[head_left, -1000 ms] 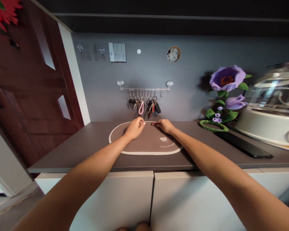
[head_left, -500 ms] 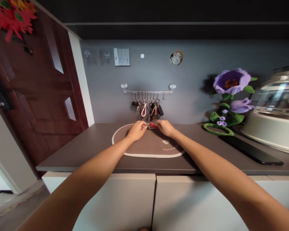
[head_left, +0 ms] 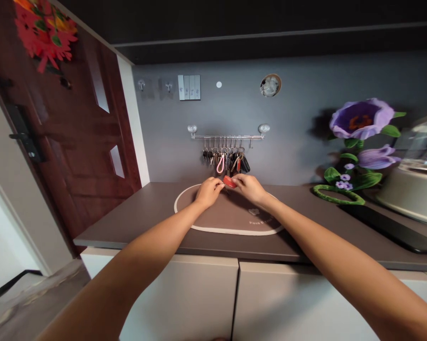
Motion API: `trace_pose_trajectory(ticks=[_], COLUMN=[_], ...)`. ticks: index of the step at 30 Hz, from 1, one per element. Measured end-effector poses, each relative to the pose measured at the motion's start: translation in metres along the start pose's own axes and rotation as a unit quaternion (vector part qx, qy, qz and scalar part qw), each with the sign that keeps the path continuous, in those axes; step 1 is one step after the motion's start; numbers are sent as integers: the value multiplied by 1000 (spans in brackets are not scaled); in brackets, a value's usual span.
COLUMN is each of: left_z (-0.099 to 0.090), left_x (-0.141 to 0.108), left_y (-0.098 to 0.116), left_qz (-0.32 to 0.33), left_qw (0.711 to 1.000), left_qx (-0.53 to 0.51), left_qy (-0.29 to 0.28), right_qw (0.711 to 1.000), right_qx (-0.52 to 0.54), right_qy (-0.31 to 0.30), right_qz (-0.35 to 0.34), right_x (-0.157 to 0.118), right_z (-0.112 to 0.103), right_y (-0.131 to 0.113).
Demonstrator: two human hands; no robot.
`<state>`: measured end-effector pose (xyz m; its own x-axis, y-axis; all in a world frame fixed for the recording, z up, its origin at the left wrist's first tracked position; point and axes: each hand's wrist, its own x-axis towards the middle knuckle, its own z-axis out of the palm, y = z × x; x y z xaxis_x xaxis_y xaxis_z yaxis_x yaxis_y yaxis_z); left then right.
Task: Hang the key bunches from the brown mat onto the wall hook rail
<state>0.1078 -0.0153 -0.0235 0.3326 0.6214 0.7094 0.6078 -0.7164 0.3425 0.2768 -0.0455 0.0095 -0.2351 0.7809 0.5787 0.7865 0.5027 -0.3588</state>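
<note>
My right hand (head_left: 249, 187) pinches a small flat red object (head_left: 230, 182) between thumb and fingers; its exact kind is too small to make out. My left hand (head_left: 209, 192) is closed at the object's left end, thumb and forefinger pressed together. A tiny bright bit shows at those fingertips, but what they grip is not clear. Both hands are above an oval brown mat (head_left: 231, 222) with a pale rim. Just behind them, several keys (head_left: 220, 156) with rings and a pink loop hang from a clear hook rail (head_left: 231, 137) on the wall.
Purple artificial flowers (head_left: 362, 123) with a green ring base stand at the right, beside a dark flat phone-like slab (head_left: 394, 229) and a white appliance with a clear dome (head_left: 408, 184). A dark shelf (head_left: 234, 28) overhangs the counter (head_left: 128, 218). A brown door (head_left: 71, 128) is at the left.
The red object has been raised slightly and turned, its broad red face now showing where a silvery part was seen below it. The whole view has shifted leftward.
</note>
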Motion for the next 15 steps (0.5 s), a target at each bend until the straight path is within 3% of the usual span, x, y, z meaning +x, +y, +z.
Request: trace_pose_trajectory(ticks=[6, 9, 13, 15], left_z=[-2, -3, -4, -3], left_x=[2, 2, 2, 3], left_y=[-2, -1, 1, 2], left_qz=[28, 36, 33, 9], left_qw=[999, 999, 997, 993], left_qx=[13, 2, -50, -104], left_qy=[22, 35, 57, 58], right_qw=[998, 987, 919, 887], right_qx=[34, 120, 322, 382], right_qy=[34, 46, 3, -37], right_qz=[40, 93, 228, 256], right_x=[2, 3, 2, 0], right_z=[0, 3, 9, 11], right_y=[-1, 2, 6, 7])
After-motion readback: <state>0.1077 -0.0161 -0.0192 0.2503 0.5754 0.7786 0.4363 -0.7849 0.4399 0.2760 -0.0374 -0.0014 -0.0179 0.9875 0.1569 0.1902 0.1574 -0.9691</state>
